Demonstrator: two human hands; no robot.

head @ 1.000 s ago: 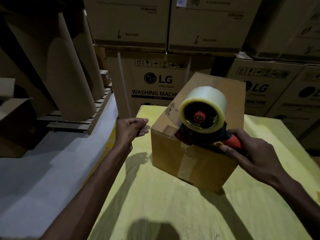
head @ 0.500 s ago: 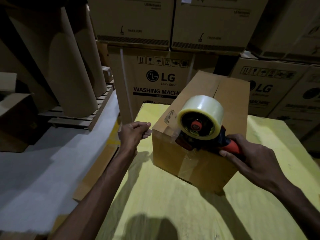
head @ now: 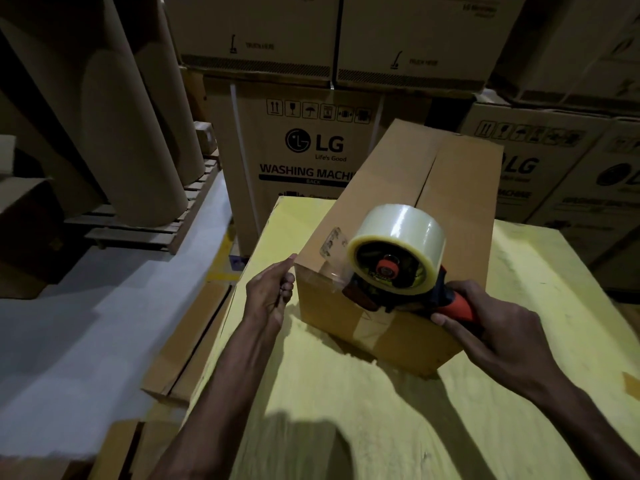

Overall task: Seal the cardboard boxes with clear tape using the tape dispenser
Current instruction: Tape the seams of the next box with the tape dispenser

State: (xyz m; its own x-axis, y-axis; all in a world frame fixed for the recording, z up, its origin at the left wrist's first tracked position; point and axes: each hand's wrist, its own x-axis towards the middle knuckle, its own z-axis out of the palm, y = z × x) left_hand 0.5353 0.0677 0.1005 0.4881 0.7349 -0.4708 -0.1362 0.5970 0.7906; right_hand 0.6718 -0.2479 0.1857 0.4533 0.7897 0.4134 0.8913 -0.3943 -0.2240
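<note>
Left hand (head: 268,296) out on a nearly straight forearm, palm turned inward, fingers loosely curled and grasping nothing. Index tip up at the near left corner of the plain brown cardboard box (head: 381,202); contact there not discernible.

Right hand (head: 498,336) in from the lower right, fingers and thumb wrapped round the orange grip of the black-and-orange plastic tape dispenser (head: 450,303).

Ahead of those fingers, mounted on the dispenser, a fat glossy roll of clear tape (head: 401,233): a cylinder on its side, orange hub facing the camera. Dispenser nose down on the box's near top edge, just left of the right fingertips. Below it, a shiny strip of clear tape (head: 369,329) down the matte front face. Beyond the roll, top flaps closed, bare seam running away.

Under both hands, a rough yellow tabletop (head: 346,410), open between the wrists, its left edge just outside the left knuckles. Behind, stacked printed cartons (head: 304,150) close to the table's far edge.
</note>
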